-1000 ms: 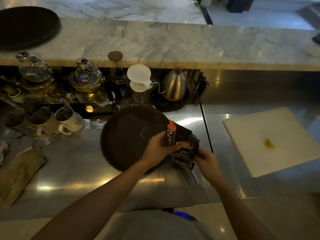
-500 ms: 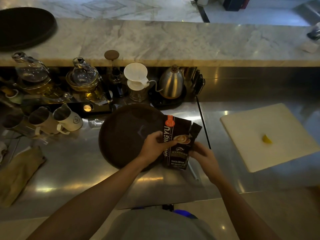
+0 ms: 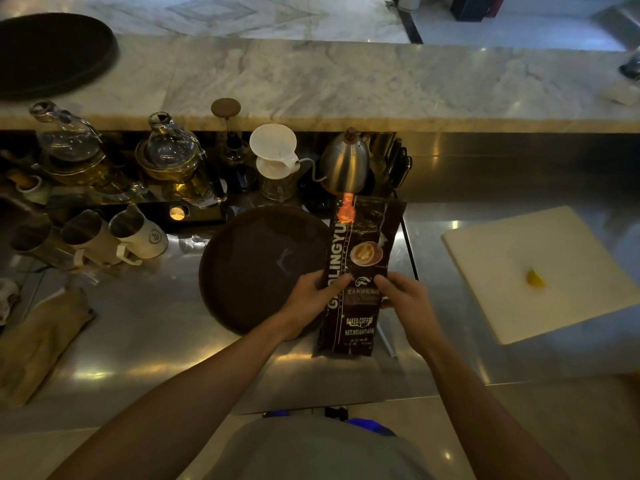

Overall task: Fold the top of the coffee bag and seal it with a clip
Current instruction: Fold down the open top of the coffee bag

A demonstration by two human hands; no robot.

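Observation:
A tall dark brown coffee bag point(image 3: 360, 258) with white lettering, a coffee-cup picture and an orange mark near its top stands upright at full length on the steel counter point(image 3: 166, 341). My left hand point(image 3: 311, 301) grips its left edge about halfway up. My right hand point(image 3: 403, 292) pinches its right edge at the same height. The top of the bag is straight and flat. No clip is visible.
A round dark tray point(image 3: 256, 268) lies just left of the bag. Behind it stand a gooseneck kettle point(image 3: 344, 162), a white dripper point(image 3: 275, 150) and glass teapots point(image 3: 169, 150). Mugs point(image 3: 138, 233) lie at left, a white cutting board point(image 3: 547, 271) with a lemon wedge point(image 3: 535, 278) at right.
The bag was folded short and tilted a second ago; it now stands unfolded to its full height. Both hands slid down to its middle.

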